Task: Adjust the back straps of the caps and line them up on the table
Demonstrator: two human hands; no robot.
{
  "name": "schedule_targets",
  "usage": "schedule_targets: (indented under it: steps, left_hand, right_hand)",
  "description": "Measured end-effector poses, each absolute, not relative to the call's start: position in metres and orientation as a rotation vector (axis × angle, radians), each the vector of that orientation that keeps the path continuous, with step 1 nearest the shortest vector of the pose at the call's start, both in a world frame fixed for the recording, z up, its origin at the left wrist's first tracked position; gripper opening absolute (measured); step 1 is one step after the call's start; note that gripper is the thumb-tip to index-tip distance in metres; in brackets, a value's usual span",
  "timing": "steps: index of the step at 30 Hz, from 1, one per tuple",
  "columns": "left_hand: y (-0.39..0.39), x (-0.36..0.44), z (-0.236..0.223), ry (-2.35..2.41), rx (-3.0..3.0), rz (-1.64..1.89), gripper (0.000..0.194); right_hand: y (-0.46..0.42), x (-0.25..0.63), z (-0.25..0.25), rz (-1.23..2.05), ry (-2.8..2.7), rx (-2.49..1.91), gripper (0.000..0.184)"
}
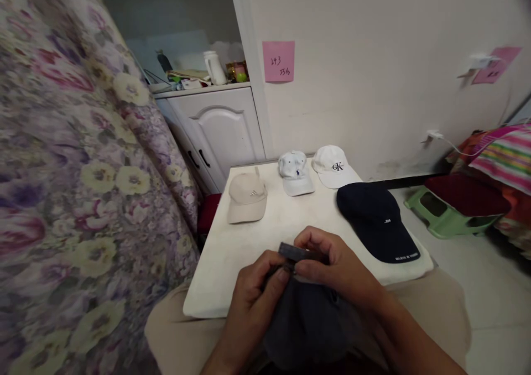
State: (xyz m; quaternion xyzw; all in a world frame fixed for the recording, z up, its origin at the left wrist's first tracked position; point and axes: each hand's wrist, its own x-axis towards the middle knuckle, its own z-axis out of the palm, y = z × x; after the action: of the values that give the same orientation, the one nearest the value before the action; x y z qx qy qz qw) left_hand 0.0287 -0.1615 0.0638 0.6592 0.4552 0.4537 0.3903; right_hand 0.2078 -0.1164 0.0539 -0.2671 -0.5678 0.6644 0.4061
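Cream rectangular tabletop [232, 259] is being shared by four fabric caps [295, 182] beyond both hands [254, 297] [342, 264]. A dark-grey cloth cap [307, 319] is being pinched two-handed, seemingly for steadiness.

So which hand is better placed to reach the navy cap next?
Probably your right hand: it's nearer the navy cap than your left hand. Both are holding the dark gray cap, though.

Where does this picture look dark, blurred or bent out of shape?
Head view: dim light; the dark gray cap, held by the left hand and right hand, sinks into shadow; the brim lettering on the navy cap is too soft to read surely; the far-right pink note looks slanted, perhaps lens distortion.
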Motion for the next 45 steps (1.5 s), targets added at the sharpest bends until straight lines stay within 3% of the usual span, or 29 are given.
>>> schedule_targets:
  steps: [25,32,37,45]
  left_hand:
    - [-0.157,0.021,0.046,1.231,1.454,1.099,0.021]
    - [-0.159,0.018,0.042,1.205,1.350,1.140,0.025]
    - [-0.159,0.018,0.042,1.113,1.205,1.137,0.025]
    - [-0.158,0.024,0.037,0.957,0.925,1.136,0.024]
  right_hand:
    - [-0.115,0.192,0.031,1.691,-1.311,-0.666,0.028]
    - [-0.110,0.200,0.027,1.655,-1.319,-0.642,0.046]
    - [-0.112,0.202,0.031,1.706,-1.287,-0.646,0.034]
    - [-0.112,0.207,0.030,1.710,-1.192,-0.586,0.031]
